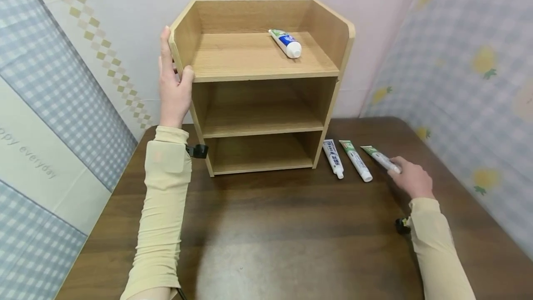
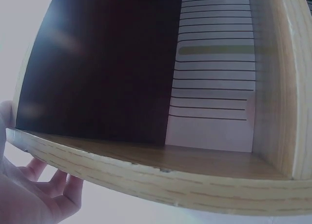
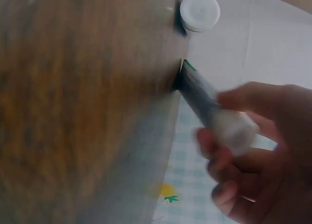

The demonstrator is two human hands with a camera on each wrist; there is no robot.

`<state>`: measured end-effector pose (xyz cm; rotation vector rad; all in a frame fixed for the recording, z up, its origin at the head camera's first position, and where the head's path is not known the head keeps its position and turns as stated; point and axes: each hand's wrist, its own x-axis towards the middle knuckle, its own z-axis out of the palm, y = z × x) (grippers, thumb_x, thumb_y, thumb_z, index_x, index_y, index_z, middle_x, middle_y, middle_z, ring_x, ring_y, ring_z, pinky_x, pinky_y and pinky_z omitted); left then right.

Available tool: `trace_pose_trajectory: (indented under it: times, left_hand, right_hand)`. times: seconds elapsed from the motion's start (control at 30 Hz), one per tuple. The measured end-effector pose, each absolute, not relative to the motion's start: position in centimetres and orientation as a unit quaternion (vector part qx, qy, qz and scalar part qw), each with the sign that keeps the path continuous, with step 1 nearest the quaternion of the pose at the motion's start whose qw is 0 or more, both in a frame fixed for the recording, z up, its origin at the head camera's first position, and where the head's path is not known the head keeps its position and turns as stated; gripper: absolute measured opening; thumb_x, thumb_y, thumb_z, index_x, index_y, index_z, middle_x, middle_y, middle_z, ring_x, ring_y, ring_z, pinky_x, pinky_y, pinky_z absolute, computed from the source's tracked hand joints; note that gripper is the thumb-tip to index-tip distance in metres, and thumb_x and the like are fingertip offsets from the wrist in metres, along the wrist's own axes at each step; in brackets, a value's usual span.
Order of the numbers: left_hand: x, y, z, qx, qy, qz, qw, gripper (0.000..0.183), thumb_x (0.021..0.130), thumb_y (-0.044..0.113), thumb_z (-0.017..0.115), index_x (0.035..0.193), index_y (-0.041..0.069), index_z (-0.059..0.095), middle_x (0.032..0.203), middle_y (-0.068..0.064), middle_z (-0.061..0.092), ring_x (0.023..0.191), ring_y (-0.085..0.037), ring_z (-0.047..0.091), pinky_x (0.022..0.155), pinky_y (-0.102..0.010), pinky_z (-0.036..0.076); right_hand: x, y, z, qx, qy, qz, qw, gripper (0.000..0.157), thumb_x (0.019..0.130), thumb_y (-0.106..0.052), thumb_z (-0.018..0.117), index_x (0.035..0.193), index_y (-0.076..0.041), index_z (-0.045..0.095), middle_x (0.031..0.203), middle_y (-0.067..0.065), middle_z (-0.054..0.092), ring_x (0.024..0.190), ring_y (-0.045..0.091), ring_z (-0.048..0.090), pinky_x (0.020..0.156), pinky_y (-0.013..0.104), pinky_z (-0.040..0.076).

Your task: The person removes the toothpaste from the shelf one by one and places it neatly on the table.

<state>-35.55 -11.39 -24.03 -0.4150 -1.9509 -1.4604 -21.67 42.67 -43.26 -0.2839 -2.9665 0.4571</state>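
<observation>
A small wooden shelf unit (image 1: 266,78) stands on the table. At its upper left, my left hand (image 1: 174,94) grips the side panel, thumb at the front edge and fingers along the outside; the left wrist view shows this hand (image 2: 41,194) at a corner of the wood. Over on the right, my right hand (image 1: 414,179) holds a white and green toothpaste tube (image 1: 378,157) by its cap end. In the right wrist view, the thumb and fingers close around that slightly blurred tube (image 3: 200,94), whose far end stays near the tabletop.
Two more toothpaste tubes, one blue and white (image 1: 333,157) and one green and white (image 1: 356,160), lie between the shelf and my right hand. Another toothpaste tube (image 1: 286,43) lies on the shelf's top level. Patterned cloth (image 1: 470,82) hangs beside the brown table (image 1: 291,230).
</observation>
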Motion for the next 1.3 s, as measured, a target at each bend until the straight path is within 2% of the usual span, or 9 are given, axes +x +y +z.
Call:
trace_pose_trajectory:
  times: [0.13,0.27,0.37,0.5,0.6,0.73,0.9,1.13,1.3]
  left_hand:
    - [-35.3,-11.4,-23.9,-0.157,-0.744,-0.562,0.326,0.077,0.088,0.007,0.042,0.153,0.041,0.02,0.138,-0.003,0.039,0.102,-0.014,0.05,0.077,-0.027,0.045]
    - [-35.2,-11.4,-23.7,-0.158,-0.743,-0.565,0.321,0.076,0.088,0.008,0.042,0.153,0.041,0.019,0.141,-0.002,0.038,0.104,-0.015,0.05,0.078,-0.027,0.045]
    - [-35.1,-11.4,-23.6,-0.155,-0.746,-0.565,0.319,0.076,0.088,0.008,0.042,0.152,0.043,0.019,0.141,-0.001,0.038,0.104,-0.015,0.05,0.077,-0.028,0.045]
    - [-35.0,-11.5,-23.7,-0.153,-0.748,-0.561,0.319,0.076,0.089,0.009,0.042,0.152,0.044,0.019,0.141,-0.002,0.038,0.105,-0.015,0.05,0.077,-0.028,0.045]
    - [-34.9,-11.4,-23.7,-0.153,-0.752,-0.557,0.317,0.076,0.089,0.01,0.042,0.152,0.044,0.018,0.142,-0.001,0.038,0.106,-0.015,0.049,0.079,-0.029,0.046]
    - [-34.8,-11.4,-23.7,-0.152,-0.755,-0.553,0.316,0.076,0.089,0.011,0.042,0.152,0.045,0.018,0.143,-0.001,0.038,0.107,-0.015,0.048,0.08,-0.029,0.045]
    - [-34.9,-11.4,-23.7,-0.158,-0.751,-0.554,0.322,0.076,0.089,0.01,0.042,0.152,0.044,0.019,0.144,-0.001,0.038,0.106,-0.014,0.048,0.079,-0.028,0.044]
    - [-34.9,-11.4,-23.7,-0.157,-0.758,-0.543,0.327,0.075,0.089,0.01,0.043,0.152,0.044,0.019,0.144,0.0,0.038,0.106,-0.013,0.047,0.079,-0.028,0.043]
    - [-34.9,-11.3,-23.8,-0.161,-0.75,-0.55,0.33,0.075,0.089,0.009,0.043,0.152,0.042,0.02,0.143,0.0,0.039,0.105,-0.014,0.049,0.08,-0.028,0.045]
  right_hand:
    - [-21.9,42.7,-43.3,-0.075,-0.986,0.147,0.015,0.048,0.089,-0.03,0.061,0.129,-0.005,0.05,0.115,0.037,0.057,0.083,0.047,0.06,0.053,0.047,0.043]
    - [-22.1,42.3,-43.1,-0.064,-0.988,0.143,0.003,0.045,0.087,-0.025,0.064,0.122,-0.002,0.049,0.107,0.035,0.059,0.077,0.042,0.059,0.054,0.047,0.043]
    - [-22.3,41.8,-43.0,-0.053,-0.99,0.129,-0.008,0.045,0.086,-0.023,0.065,0.12,0.0,0.047,0.104,0.035,0.06,0.077,0.044,0.059,0.055,0.049,0.044]
    - [-22.7,41.4,-42.8,-0.038,-0.994,0.099,-0.022,0.038,0.085,-0.021,0.067,0.11,0.001,0.049,0.088,0.027,0.061,0.07,0.038,0.057,0.053,0.047,0.043]
    - [-22.7,41.3,-42.7,-0.028,-0.996,0.08,-0.024,0.033,0.084,-0.02,0.068,0.103,0.001,0.052,0.082,0.021,0.06,0.067,0.033,0.055,0.052,0.046,0.043]
    - [-22.5,41.2,-42.7,-0.017,-0.998,0.063,-0.022,0.031,0.084,-0.019,0.069,0.101,0.002,0.054,0.082,0.022,0.061,0.068,0.033,0.056,0.052,0.047,0.044]
    - [-22.7,41.0,-42.9,-0.007,-0.998,0.057,-0.006,0.026,0.084,-0.017,0.07,0.092,0.0,0.053,0.075,0.018,0.059,0.063,0.031,0.055,0.05,0.046,0.043]
    - [-23.1,41.0,-43.1,-0.007,-0.998,0.055,0.008,0.028,0.084,-0.015,0.07,0.099,0.002,0.055,0.08,0.023,0.062,0.066,0.036,0.058,0.051,0.049,0.044]
    - [-23.5,41.0,-43.1,-0.006,-0.998,0.055,0.011,0.027,0.084,-0.016,0.071,0.097,0.002,0.055,0.079,0.023,0.062,0.065,0.036,0.058,0.05,0.048,0.044]
